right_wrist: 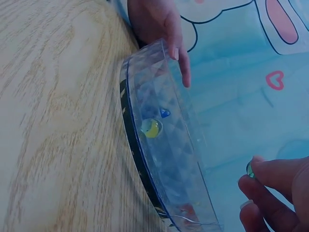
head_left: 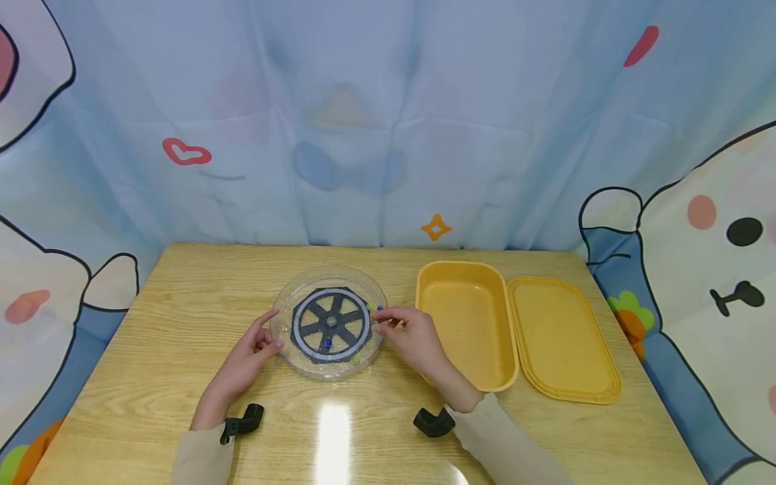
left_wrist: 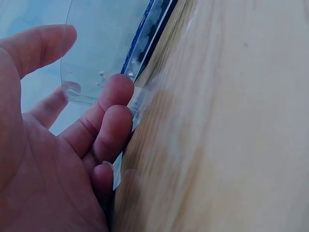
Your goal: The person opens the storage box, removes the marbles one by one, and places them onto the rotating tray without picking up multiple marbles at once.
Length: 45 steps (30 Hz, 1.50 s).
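A clear round dish [head_left: 330,372] with a dark spoked-wheel pattern at its base lies on the table. My left hand [head_left: 239,364] holds its left side, the fingers [left_wrist: 116,89] bent against the transparent wall. Over the right rim, my right hand [head_left: 418,340] pinches a small green glass marble [right_wrist: 249,169] between thumb and finger. Inside the dish are several marbles, among them a blue marble [head_left: 328,343] near the hub and a yellow-green marble [head_left: 356,360] by the front right. The right wrist view shows a yellow marble [right_wrist: 152,128] through the wall.
Right of the dish stands a yellow rectangular tub [head_left: 463,323], partly behind my right forearm. A matching yellow lid [head_left: 564,340] lies flat against its right side. The wooden table [head_left: 151,323] ends at a blue cartoon-print curtain [head_left: 364,135].
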Tool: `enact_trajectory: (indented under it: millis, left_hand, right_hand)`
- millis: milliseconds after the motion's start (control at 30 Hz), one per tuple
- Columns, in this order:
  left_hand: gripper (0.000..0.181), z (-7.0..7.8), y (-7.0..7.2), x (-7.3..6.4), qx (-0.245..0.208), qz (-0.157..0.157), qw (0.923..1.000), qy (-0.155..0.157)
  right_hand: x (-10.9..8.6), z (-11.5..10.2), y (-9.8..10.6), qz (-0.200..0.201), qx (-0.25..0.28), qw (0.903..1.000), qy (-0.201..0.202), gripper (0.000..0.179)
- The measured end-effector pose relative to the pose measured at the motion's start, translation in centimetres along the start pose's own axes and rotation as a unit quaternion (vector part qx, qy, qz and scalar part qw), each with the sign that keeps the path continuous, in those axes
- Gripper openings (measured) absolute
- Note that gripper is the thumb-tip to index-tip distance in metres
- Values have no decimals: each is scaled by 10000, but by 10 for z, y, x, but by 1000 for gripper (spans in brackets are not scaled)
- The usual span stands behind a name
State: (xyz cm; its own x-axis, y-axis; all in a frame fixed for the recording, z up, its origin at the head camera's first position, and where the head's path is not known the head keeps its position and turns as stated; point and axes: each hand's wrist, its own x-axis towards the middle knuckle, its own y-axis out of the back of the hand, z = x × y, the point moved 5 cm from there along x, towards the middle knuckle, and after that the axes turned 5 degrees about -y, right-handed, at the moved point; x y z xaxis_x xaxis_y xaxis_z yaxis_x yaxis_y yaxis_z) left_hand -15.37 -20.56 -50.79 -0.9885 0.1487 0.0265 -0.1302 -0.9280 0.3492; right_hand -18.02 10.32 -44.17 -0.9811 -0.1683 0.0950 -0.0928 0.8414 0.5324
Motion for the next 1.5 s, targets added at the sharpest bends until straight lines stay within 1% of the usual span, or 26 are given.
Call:
enact_trajectory:
  millis: [200,300,433,800,1000,1100,1200,1267,1367,1500]
  left_hand:
    - [60,-2,0,1,58,8,10000,25]
    - [60,-2,0,1,105,32,9999,36]
    - [60,-2,0,1,91,34,9999,43]
    - [61,-3,-1,1,15,22,10000,30]
    - [60,-4,-1,1,0,27,10000,16]
    - [60,-2,-1,0,-10,13,10000,1]
    - [60,-1,-1,0,5,6,10000,20]
    - [60,-1,-1,0,30,11,10000,51]
    - [60,-1,-1,0,68,12,9999,88]
    - [61,-1,0,0,82,9,9999,89]
  right_hand:
    - [0,0,-3,63,-368,9992,161,12]
    - [0,0,-4,36,-446,9989,143,11]
    - [0,0,-3,23,-431,9990,81,11]
    - [-2,2,4,77,-266,9995,152,13]
    - [-2,3,12,-41,-27,10000,-39,15]
    - [-2,4,22,-126,153,9997,-113,16]
    - [0,5,38,-105,266,9995,-97,17]
    - [2,5,52,-59,215,9997,-85,19]
    - [7,11,74,17,109,9999,12,20]
    - [15,22,99,-158,0,9998,-117,23]
